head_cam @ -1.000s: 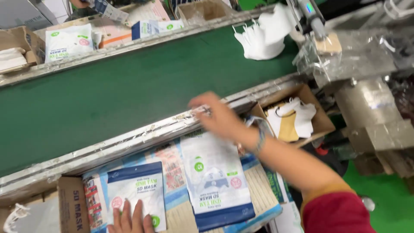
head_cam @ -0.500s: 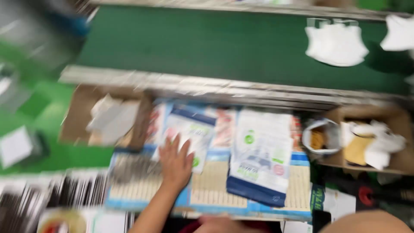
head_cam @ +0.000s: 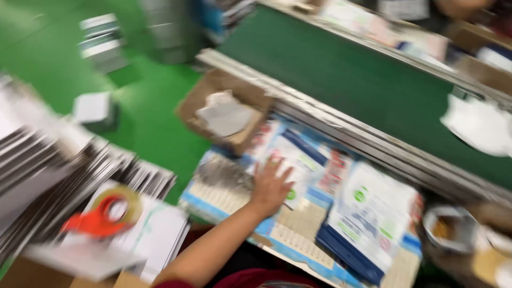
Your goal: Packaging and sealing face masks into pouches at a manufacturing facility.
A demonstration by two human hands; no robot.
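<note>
Your left hand (head_cam: 270, 184) lies flat, fingers spread, on 1 mask packet (head_cam: 292, 160). Your right hand is out of view.

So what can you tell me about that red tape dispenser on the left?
The tape dispenser has a red plastic frame that carries a roll of pale, yellowish tape, seen as a ring with a hole in the middle. It lies on its side on a stack of white flat sheets, left of the person's forearm. Neither hand touches it; the left hand rests further right on a white pouch. The picture is blurred, so finer parts cannot be made out.
</note>
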